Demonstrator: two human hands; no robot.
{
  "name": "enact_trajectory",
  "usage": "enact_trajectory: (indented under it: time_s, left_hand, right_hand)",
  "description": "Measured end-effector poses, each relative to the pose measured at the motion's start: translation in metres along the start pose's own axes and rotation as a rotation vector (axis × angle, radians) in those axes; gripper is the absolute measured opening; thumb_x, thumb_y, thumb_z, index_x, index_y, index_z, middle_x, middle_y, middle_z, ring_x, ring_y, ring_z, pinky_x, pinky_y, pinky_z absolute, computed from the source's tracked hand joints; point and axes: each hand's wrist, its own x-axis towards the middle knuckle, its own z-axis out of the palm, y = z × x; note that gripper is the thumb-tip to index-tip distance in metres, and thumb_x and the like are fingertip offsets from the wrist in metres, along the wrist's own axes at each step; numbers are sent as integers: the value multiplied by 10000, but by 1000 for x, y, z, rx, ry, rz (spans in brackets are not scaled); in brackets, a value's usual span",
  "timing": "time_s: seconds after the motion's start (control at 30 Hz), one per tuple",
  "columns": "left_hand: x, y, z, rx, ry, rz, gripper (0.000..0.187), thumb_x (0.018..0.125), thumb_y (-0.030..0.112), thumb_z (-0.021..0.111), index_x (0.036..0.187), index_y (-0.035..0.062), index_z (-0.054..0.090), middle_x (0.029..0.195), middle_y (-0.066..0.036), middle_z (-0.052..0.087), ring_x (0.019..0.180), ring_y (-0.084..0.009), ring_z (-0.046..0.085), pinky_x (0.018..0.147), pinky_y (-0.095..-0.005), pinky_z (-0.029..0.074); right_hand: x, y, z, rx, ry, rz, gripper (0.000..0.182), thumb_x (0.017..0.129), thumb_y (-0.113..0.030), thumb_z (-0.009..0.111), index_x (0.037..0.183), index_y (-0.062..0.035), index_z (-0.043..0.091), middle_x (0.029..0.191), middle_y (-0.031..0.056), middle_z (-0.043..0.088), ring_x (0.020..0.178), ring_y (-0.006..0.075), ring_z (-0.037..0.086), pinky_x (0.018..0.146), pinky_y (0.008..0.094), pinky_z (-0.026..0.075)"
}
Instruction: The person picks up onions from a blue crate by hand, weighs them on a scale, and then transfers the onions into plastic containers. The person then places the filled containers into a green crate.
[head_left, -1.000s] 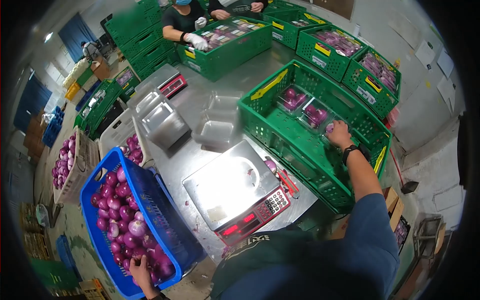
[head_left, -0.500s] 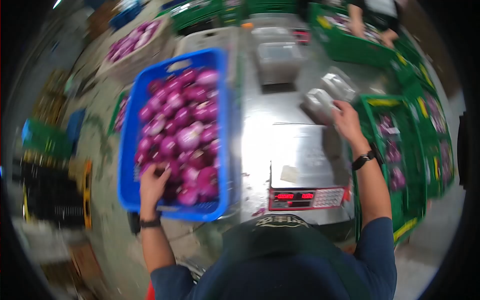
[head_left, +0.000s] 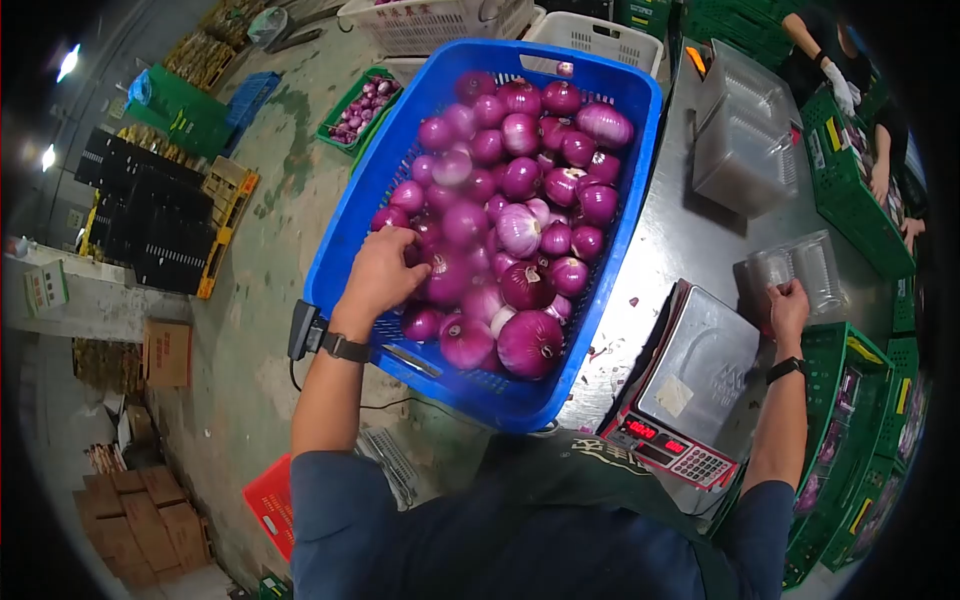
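My left hand (head_left: 383, 270) is over the left side of a blue crate (head_left: 597, 330) full of purple onions (head_left: 519, 231). Its fingers are bent, with a gap between thumb and forefinger, beside the onions, and nothing shows in its grasp. On the right, my right hand (head_left: 790, 308) pinches the near edge of a clear plastic tray (head_left: 815, 262) at the metal table. Just left of that hand is a digital scale (head_left: 708, 350) with red digits and a small pale patch on its bare plate.
Stacked clear containers (head_left: 745, 160) stand behind the scale. Green crates (head_left: 835, 440) with packed onions line the right side. Another person's gloved hand (head_left: 841, 90) and bare hands are at the upper right. A white crate (head_left: 435, 28) stands beyond the blue one; a red crate (head_left: 270, 500) is lower left.
The view has turned, so the blue crate appears larger and farther right. My left hand remains over the onions, and my right hand is still at the clear trays.
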Motion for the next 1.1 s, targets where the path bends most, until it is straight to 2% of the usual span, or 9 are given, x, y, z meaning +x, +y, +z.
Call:
enact_trajectory:
  time_s: [0.2,0.27,0.43,0.53,0.73,0.83,0.9,1.0,1.1]
  left_hand:
    - [0,-20,16,154,-47,-93,370,808,81,723,1175,73,675,1246,-184,600,1102,-414,597,951,-483,511]
    - [1,-27,21,100,-41,-109,390,799,47,717,1185,72,668,1260,-187,586,1103,-412,599,955,-478,516]
    - [1,-40,25,-19,57,-63,496,753,-9,780,1227,79,663,1235,-152,620,1089,-363,645,955,-425,537]
    - [2,-30,3,-837,-87,-384,570,747,-27,810,1285,70,646,1191,-107,664,1059,-268,680,944,-357,550]
    - [-20,21,-19,-1757,-269,-146,602,849,-18,652,1431,-18,499,1201,-98,668,1069,-180,675,959,-290,549]
    - [-33,61,-17,-1695,-384,-136,603,871,117,660,1436,21,474,1252,-136,649,1018,-224,691,759,-362,619]
    - [-44,96,-20,-1555,-512,-175,543,883,136,688,1388,75,497,1177,-115,674,935,-180,695,629,-279,591]
    - [-59,151,-23,-1381,-732,-56,459,930,181,713,1309,61,483,1167,-88,661,910,-111,649,658,-259,538]
    - [-73,186,-5,-1304,-702,92,440,974,210,712,1272,-1,466,940,-82,679,748,-78,602,588,-245,471]
  right_hand:
    - [-57,-33,-34,-90,161,-245,339,833,-149,797,750,-11,498,690,114,552,656,192,504,619,353,454]
    - [-104,-41,-54,-80,-61,-292,338,781,-191,827,764,-12,542,715,155,562,674,314,558,627,415,457]
    - [-216,-71,-82,-159,-418,-332,330,684,-154,876,768,-25,585,753,156,617,707,350,620,647,434,491]
    - [-242,-104,-94,-73,-520,-324,350,659,-194,896,864,-16,676,837,165,674,788,355,665,717,424,529]
    - [-253,-163,-84,248,-352,-452,385,715,-139,879,1012,-6,674,937,136,682,822,283,665,754,370,540]
    - [-251,-206,-70,392,-341,-603,512,724,-124,879,1164,-7,645,1027,137,676,843,251,652,758,353,542]
    - [-256,-241,-64,478,-346,-702,630,712,-135,890,1264,-9,616,1110,154,669,869,256,652,763,354,545]
    - [-269,-278,-67,586,-470,-755,856,690,-164,910,1438,-15,522,1298,195,615,987,297,661,818,372,563]
    - [-273,-275,-56,619,-405,-916,750,731,-153,877,1391,-7,551,1250,194,630,1123,351,657,941,433,552]
